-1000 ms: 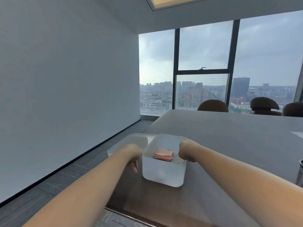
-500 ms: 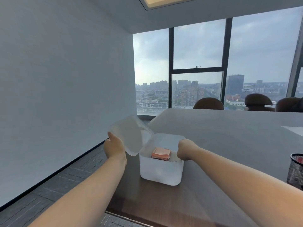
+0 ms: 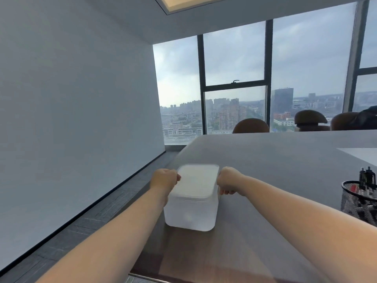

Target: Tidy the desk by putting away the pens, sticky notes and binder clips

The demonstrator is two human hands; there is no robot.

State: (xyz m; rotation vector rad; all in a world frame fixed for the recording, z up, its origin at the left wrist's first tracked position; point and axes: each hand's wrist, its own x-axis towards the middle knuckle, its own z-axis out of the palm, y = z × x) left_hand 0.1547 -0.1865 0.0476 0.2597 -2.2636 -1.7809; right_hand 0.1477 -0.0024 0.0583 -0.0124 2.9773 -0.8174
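A translucent white plastic box (image 3: pixel 189 217) stands near the left corner of the grey desk (image 3: pixel 275 166). Its frosted lid (image 3: pixel 196 180) lies flat on top, covering the box, so the contents are hidden. My left hand (image 3: pixel 165 179) grips the lid's left edge with curled fingers. My right hand (image 3: pixel 229 183) grips the lid's right edge, fingers hooked down over the rim. A black mesh pen cup (image 3: pixel 359 201) at the right edge holds dark pens (image 3: pixel 367 178).
The desk's front edge and left corner lie close to the box, with floor (image 3: pixel 106 213) below on the left. A white sheet (image 3: pixel 361 154) lies far right on the desk. Brown chairs (image 3: pixel 251 126) line the far side by the window.
My left hand lifted the lid from beside the box, swung it over and set it on top. The pink sticky notes inside are now covered. My view shifted left and up.
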